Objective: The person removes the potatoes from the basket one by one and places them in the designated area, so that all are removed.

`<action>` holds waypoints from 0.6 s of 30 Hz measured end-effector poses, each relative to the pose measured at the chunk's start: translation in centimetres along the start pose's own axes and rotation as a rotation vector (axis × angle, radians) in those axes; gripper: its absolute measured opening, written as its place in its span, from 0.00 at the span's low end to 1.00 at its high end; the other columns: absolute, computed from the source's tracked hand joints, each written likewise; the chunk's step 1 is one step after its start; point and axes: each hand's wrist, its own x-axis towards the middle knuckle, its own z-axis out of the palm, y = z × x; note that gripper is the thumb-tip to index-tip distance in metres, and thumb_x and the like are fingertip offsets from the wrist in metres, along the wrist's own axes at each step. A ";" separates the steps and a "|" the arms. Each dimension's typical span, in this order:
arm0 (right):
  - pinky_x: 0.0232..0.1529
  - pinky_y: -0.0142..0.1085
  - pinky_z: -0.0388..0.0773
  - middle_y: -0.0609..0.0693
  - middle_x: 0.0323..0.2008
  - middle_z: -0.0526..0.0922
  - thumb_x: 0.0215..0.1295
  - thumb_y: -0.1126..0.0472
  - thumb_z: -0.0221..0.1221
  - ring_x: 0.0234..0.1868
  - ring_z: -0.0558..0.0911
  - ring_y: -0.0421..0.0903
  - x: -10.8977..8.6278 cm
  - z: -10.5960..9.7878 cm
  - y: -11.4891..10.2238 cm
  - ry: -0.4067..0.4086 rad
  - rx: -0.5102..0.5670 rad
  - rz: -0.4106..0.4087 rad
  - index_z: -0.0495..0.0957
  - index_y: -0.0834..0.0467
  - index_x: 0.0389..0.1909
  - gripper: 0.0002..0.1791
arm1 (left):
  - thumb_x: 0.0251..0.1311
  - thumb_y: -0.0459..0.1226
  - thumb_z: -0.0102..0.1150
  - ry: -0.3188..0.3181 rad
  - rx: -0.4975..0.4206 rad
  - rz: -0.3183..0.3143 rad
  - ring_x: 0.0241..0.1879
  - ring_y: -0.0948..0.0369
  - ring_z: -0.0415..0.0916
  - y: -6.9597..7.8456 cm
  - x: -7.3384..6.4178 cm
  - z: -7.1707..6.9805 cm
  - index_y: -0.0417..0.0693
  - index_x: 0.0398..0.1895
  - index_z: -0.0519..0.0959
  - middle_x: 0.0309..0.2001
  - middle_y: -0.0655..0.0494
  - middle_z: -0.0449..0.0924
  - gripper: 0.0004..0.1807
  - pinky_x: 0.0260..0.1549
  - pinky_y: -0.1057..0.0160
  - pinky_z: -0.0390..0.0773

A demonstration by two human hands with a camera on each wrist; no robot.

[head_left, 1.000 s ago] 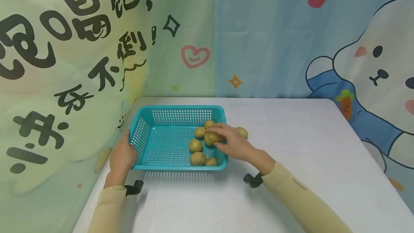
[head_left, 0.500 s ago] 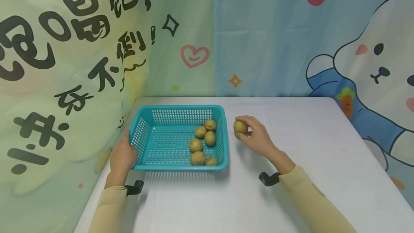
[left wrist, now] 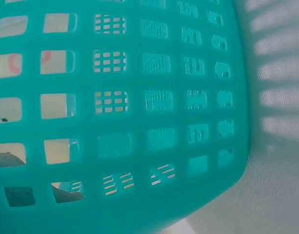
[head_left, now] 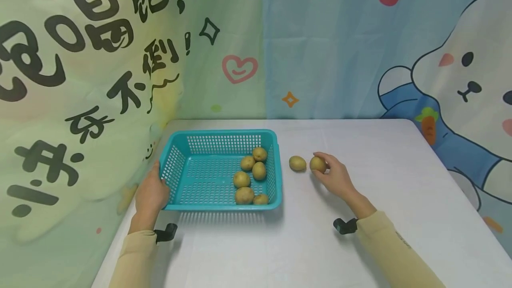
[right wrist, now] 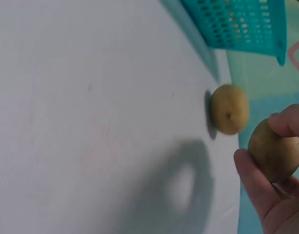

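Two beige sleeves [head_left: 134, 257] come in from the near edge. At left, the left hand [head_left: 152, 194] grips the left side of one turquoise basket [head_left: 206, 183]; six potatoes [head_left: 242, 180] lie in its right part. Right of it, one loose potato [head_left: 298, 163] rests on the white table [head_left: 248, 252]; just beyond, rightward, the right hand [head_left: 334, 177] pinches one held potato [head_left: 318, 165]. A printed backdrop [head_left: 320, 48] hangs at the far side.

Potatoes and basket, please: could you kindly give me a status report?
Left grip on basket. Right grip holding potato, outside basket. Possible obstacle: second potato on table, between basket and right grip.
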 end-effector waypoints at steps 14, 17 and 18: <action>0.53 0.56 0.74 0.68 0.62 0.71 0.63 0.63 0.62 0.55 0.75 0.65 0.9 0.2 2.3 -0.078 -0.042 0.168 0.68 0.60 0.66 0.30 | 0.70 0.30 0.42 0.019 0.009 0.001 0.63 0.34 0.64 -0.1 -0.1 -0.1 0.35 0.76 0.47 0.67 0.28 0.61 0.33 0.54 0.37 0.69; 0.55 0.57 0.73 0.68 0.61 0.71 0.63 0.63 0.62 0.57 0.75 0.66 1.1 0.4 2.6 -0.084 -0.043 0.180 0.68 0.60 0.66 0.30 | 0.69 0.30 0.42 0.023 0.010 0.009 0.64 0.34 0.63 -0.1 -0.1 0.1 0.35 0.76 0.48 0.68 0.28 0.61 0.33 0.56 0.37 0.68; 0.56 0.58 0.72 0.68 0.62 0.71 0.63 0.62 0.62 0.58 0.74 0.66 1.2 0.5 2.7 -0.085 -0.042 0.185 0.67 0.60 0.66 0.30 | 0.69 0.30 0.42 0.025 0.007 0.013 0.64 0.34 0.63 -0.1 -0.1 0.1 0.35 0.76 0.48 0.68 0.28 0.61 0.33 0.56 0.37 0.68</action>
